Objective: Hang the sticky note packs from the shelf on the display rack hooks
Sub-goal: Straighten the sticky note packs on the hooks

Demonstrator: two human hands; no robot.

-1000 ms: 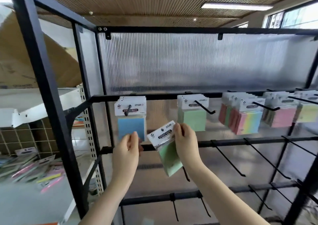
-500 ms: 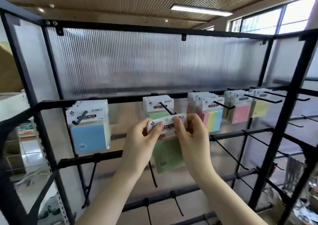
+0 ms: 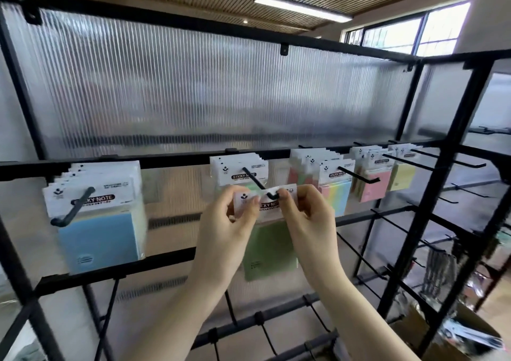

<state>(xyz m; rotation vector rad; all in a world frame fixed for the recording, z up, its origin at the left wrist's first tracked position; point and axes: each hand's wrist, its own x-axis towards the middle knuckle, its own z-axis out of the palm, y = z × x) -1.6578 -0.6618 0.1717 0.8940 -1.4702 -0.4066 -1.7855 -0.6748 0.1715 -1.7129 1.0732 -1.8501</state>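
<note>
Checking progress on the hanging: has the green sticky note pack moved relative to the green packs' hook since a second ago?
Yes. The green sticky note pack went up and rightward from below the hook to its tip, header now at the hook's upturned end.

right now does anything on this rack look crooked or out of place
Nothing stands out. The hanging packs sit square on their hooks; the green pack, held by the left hand and the right hand, is level at the hook tip.

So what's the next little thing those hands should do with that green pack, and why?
Probably slide the green pack back along the hook toward the green packs already hanging. The left hand and right hand pinch its white header, and the hook's upturned tip appears to poke through the header's hole, so the pack seems only just threaded at the very end.
</note>
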